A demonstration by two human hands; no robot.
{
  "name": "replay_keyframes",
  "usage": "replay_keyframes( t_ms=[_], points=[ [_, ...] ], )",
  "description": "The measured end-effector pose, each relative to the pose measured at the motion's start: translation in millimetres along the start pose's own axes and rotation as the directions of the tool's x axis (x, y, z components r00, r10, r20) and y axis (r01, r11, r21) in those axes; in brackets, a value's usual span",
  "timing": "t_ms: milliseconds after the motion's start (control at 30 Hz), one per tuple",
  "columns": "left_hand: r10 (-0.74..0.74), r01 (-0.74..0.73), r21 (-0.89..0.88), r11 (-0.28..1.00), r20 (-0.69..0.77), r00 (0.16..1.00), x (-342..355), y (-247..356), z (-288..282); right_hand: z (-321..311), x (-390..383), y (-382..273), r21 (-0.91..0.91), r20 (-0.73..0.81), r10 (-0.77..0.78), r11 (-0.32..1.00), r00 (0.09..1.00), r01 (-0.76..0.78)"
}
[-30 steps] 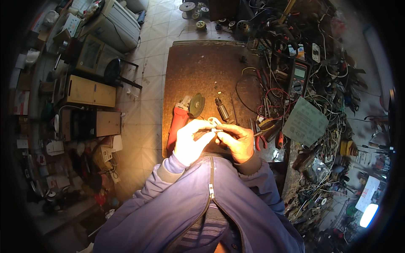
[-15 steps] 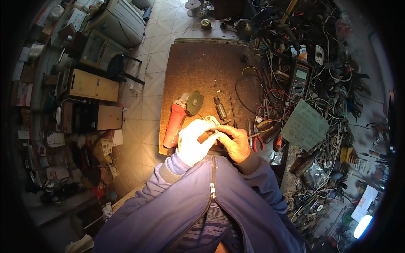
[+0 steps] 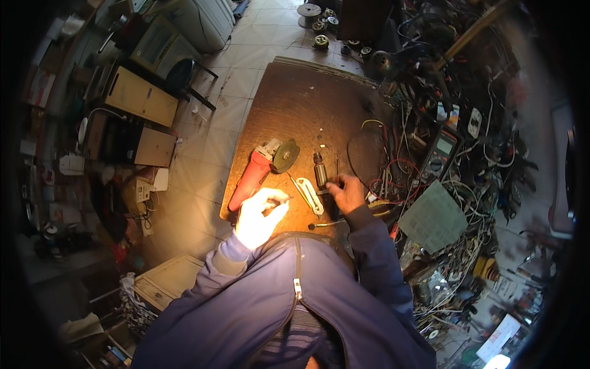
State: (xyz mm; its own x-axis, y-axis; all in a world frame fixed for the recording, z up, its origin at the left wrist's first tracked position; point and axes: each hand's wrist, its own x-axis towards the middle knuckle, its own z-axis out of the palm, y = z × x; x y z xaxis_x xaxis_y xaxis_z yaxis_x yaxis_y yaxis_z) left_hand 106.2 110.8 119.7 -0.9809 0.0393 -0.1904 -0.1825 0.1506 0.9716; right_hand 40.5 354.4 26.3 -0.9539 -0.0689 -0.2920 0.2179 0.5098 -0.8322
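My left hand [image 3: 261,215], brightly lit, is closed in a pinch near the table's front. A small dark piece [image 3: 287,199] pokes out at its fingertips, too small to name. To the right, my right hand [image 3: 347,194] is low over the table, fingers curled by the lower end of a dark metal cylinder with a narrower neck [image 3: 319,169]. What those fingers hold, if anything, is hidden. Between the hands lies a pale, long slotted piece [image 3: 309,197]. Left of it rests a red angle grinder [image 3: 251,178] with a dark disc [image 3: 285,157].
The brown wooden table [image 3: 301,98] carries a thin dark-tipped rod [image 3: 326,225] at its front. On the right are a multimeter [image 3: 438,157], a greenish square sheet [image 3: 433,216] and heaped wires. A stool [image 3: 181,75] and cabinets [image 3: 142,98] stand left.
My hands, together before, have come apart. The right went right and down to the metal cylinder; the left shifted left, still pinching. The pale slotted piece shows more fully. The view has turned somewhat.
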Motion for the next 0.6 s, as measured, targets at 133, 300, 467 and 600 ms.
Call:
replay_keyframes(
  t_ms=[133, 300, 467, 600],
  points=[
    [-0.135, 0.131, -0.087, 0.988, -0.032, 0.990, -24.9, -10.5, -13.8, 14.9, 71.4, 14.7, -0.200, -0.181, -0.172, 0.970, 0.968, 0.135],
    [-0.215, 0.205, -0.093, 0.974, -0.102, 0.971, -45.0, -4.0, -25.9, 36.1, 127.1, 16.2, -0.601, -0.016, -0.227, 0.781, 0.974, 0.172],
    [-0.125, 0.117, -0.071, 0.991, -0.129, 0.984, -48.6, -16.3, -37.8, 40.5, 140.5, 34.7, -0.664, 0.082, -0.229, 0.713, 0.970, 0.224],
    [-0.041, 0.044, 0.021, 0.999, -0.106, 0.993, -33.2, -4.6, -40.9, 27.0, 109.1, 20.7, -0.249, -0.057, -0.412, 0.888, 0.909, 0.387]
  ],
)
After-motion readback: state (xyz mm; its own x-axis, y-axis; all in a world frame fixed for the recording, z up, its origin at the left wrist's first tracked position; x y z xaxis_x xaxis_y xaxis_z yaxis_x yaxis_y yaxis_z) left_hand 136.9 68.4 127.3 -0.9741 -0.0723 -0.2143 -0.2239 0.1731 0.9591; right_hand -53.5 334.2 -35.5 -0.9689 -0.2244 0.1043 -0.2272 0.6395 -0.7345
